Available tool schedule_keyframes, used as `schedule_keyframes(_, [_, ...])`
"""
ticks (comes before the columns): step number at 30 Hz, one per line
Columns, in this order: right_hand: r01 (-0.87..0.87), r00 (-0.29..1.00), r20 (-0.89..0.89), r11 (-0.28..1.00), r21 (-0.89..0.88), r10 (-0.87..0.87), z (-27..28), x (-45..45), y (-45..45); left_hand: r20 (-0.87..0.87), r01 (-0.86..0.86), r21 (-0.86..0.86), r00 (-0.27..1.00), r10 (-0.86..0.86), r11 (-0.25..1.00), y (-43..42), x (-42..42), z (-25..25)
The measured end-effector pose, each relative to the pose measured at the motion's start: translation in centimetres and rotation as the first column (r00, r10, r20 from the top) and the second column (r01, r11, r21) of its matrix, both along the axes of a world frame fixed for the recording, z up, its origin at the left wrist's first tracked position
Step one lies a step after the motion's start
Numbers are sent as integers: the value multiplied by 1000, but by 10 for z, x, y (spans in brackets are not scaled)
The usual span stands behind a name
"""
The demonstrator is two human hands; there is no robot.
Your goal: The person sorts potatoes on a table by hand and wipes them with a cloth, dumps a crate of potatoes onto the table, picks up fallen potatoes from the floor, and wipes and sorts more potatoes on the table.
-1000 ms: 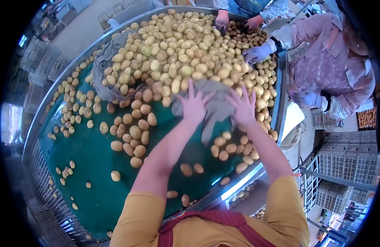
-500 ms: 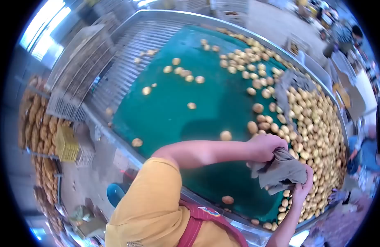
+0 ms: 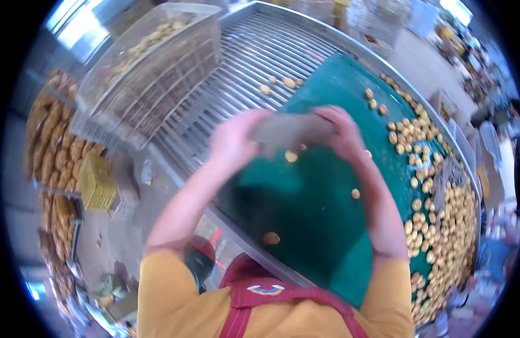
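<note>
A crumpled grey cloth (image 3: 291, 130), smeared by motion, is stretched between my two hands above the green mat. My left hand (image 3: 235, 139) grips its left end, over the edge where the metal rollers meet the mat. At the other end, my right hand (image 3: 341, 130) has its fingers closed on the cloth. Just below the cloth, a potato (image 3: 291, 156) lies on the green mat (image 3: 322, 225). Another potato (image 3: 271, 238) is nearer to me, and one more potato (image 3: 355, 194) sits close to my right forearm.
Many potatoes (image 3: 448, 236) are heaped along the right side, with a second grey cloth (image 3: 447, 177) on them. A plastic crate of potatoes (image 3: 175, 73) stands at the left beside metal rollers (image 3: 260, 50). A yellow crate (image 3: 96, 180) and stacked sacks (image 3: 57, 146) are farther left.
Both hands have moved left with the grey cloth, from beside the potato heap to the roller end of the mat. The cloth is now held wider apart. My view has turned left.
</note>
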State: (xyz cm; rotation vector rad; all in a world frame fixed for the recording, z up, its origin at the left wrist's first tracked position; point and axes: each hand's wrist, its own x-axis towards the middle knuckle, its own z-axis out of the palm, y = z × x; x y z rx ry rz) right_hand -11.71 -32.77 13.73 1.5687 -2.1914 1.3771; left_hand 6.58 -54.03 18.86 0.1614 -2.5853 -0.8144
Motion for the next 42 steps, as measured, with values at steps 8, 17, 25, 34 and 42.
schedule_keyframes(8, [-40, 930, -257, 769, 639, 262, -143, -56, -128, 528, -131, -292, 804, 274, 947, -28, 12, -189])
schedule_keyframes(17, [285, 953, -129, 666, 689, -275, -161, -148, 53, 439, 55, 5, 897, -52, 998, 129, -107, -227])
schedule_keyframes(25, [559, 826, -393, 496, 665, -404, -158, 29, 410, 421, 462, 491, 616, -665, 739, 389, -29, -244])
schedule_keyframes(34, [680, 488, 294, 569, 462, -822, -38, 116, 364, 96, 808, 342, 477, -874, 479, 237, -106, -107])
schedule_keyframes(42, [27, 851, 493, 952, 303, -181, -77, 89, -74, 443, 179, -263, 895, -46, 948, -149, 7, -87])
